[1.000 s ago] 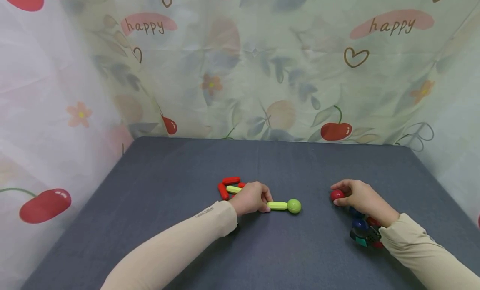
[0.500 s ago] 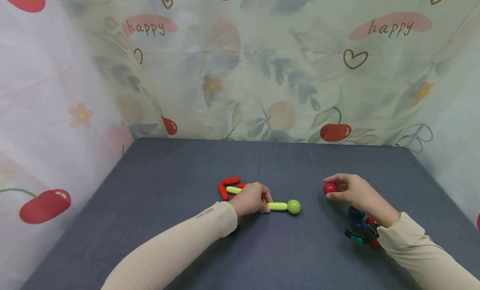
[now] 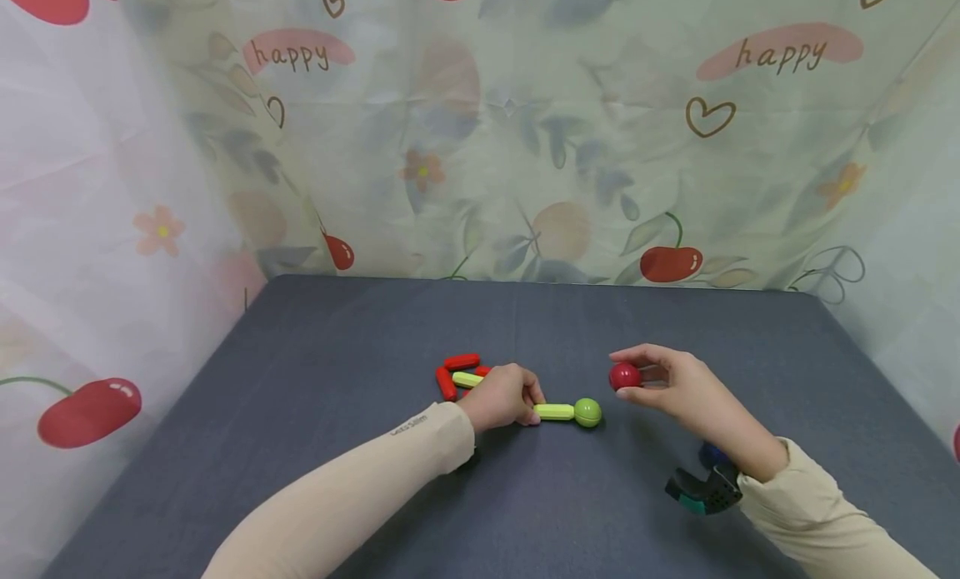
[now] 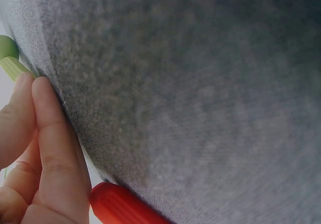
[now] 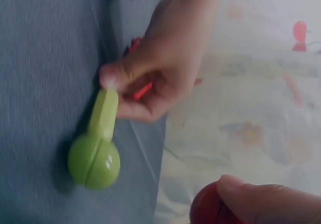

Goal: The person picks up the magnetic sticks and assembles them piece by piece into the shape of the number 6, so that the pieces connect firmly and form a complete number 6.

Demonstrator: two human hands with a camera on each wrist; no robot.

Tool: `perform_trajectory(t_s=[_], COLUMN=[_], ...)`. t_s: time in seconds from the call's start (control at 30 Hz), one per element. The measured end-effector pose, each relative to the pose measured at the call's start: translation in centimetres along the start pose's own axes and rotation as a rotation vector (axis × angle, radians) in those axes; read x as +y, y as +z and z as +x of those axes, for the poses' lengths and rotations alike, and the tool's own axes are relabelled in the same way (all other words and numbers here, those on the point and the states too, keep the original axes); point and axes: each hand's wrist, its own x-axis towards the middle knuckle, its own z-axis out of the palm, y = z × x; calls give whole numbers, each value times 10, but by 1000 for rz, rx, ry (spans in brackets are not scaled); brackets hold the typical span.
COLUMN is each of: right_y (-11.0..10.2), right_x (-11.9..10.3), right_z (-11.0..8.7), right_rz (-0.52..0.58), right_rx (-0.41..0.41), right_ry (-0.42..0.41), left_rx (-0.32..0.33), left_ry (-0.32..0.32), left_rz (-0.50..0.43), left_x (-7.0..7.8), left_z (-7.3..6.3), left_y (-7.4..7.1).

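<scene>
My left hand [image 3: 504, 394] pinches the near end of a light green stick [image 3: 555, 411] low over the table. A green ball [image 3: 588, 412] sits on the stick's far end, a seam showing across it in the right wrist view. Held between the thumb and fingertips of my right hand [image 3: 675, 383] is a red ball [image 3: 625, 376], raised a little to the right of the green one. Beside and partly behind my left hand lie several red sticks [image 3: 462, 361] and another light green stick [image 3: 468, 380].
A dark grey cloth covers the table [image 3: 360, 329]. Under my right wrist a dark blue ball [image 3: 712, 456] shows, partly hidden by the black wrist camera [image 3: 705, 489]. A printed curtain [image 3: 510, 146] hangs behind the table's back edge.
My right hand has carried the red ball leftward, away from the balls at the right, toward the green ball. My left hand and the green stick have stayed in place.
</scene>
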Motion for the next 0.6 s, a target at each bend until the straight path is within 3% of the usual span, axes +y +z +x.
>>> perform_trajectory(t_s=[0.37, 0.6], right_y=[33, 56], right_x=[-7, -4], right_z=[-7, -9], right_rz=[109, 168], right_rx=[22, -33], right_ry=[-79, -138], left_rx=[1, 4], left_ry=[6, 10], left_rz=[1, -2], left_x=[0, 0], left_z=[1, 0], left_y=[-1, 0])
